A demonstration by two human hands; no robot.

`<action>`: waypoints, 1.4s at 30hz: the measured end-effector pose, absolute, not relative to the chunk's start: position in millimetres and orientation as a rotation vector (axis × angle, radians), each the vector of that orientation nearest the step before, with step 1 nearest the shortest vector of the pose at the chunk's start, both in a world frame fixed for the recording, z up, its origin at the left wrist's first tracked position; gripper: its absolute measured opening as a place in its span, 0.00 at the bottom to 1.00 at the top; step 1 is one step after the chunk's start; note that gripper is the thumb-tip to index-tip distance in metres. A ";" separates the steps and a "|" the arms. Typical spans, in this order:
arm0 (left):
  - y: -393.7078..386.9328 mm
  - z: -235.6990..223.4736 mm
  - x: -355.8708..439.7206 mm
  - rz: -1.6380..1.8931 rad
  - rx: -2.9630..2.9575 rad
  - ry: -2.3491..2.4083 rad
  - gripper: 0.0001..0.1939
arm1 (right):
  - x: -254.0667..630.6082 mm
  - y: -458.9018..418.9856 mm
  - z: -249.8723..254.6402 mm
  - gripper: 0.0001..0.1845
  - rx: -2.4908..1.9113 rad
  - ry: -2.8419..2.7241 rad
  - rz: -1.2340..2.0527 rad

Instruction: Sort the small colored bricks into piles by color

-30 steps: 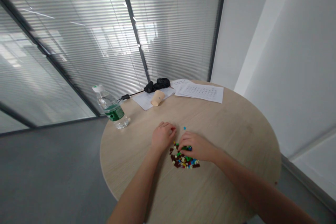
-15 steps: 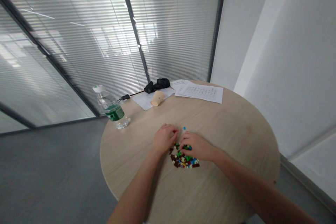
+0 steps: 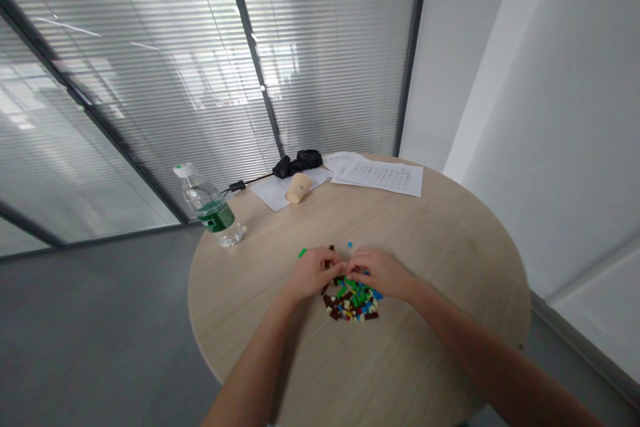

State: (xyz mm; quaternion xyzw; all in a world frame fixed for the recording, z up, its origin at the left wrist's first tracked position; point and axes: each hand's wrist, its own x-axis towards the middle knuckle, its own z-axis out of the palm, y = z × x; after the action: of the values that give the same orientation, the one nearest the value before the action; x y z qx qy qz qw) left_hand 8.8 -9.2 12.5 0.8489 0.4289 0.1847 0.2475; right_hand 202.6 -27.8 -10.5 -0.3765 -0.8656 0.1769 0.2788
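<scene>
The left hand [image 3: 316, 273] and right hand [image 3: 381, 273] curve over the far edge of a pile of small plastic bricks [image 3: 354, 305], fingers half curled and fingertips almost meeting; whether either holds a brick cannot be told. The pile lies on a round wooden table [image 3: 440, 267]. A green brick [image 3: 303, 253] sits beyond the pile to its left, and a blue brick [image 3: 349, 244] just beyond it. Well beyond the pile lie a tipped paper cup [image 3: 299, 187] and papers [image 3: 379, 175], with a water bottle [image 3: 210, 210] well to its left.
</scene>
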 end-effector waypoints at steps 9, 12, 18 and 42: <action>-12.6 13.7 10.5 0.523 2.096 1.124 0.10 | 203.4 -28.9 -8.7 0.06 -1.095 -2.129 0.539; -9.8 11.6 8.8 0.553 2.102 1.181 0.09 | 205.1 -29.1 -7.3 0.07 -1.090 -2.094 0.535; 2.4 11.1 -14.0 0.642 2.296 1.785 0.09 | 220.1 -23.2 -2.3 0.09 -1.339 -2.024 0.457; 4.4 6.6 -17.4 0.714 2.354 1.780 0.09 | 236.6 -19.8 -3.9 0.08 -1.352 -2.290 0.721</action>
State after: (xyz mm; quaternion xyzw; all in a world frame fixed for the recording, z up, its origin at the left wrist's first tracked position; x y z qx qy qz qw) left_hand -17.4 4.4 6.6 0.7743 0.5853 0.2348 0.0526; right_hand 236.6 -19.8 -3.9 -0.4817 -0.8156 0.2568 0.1918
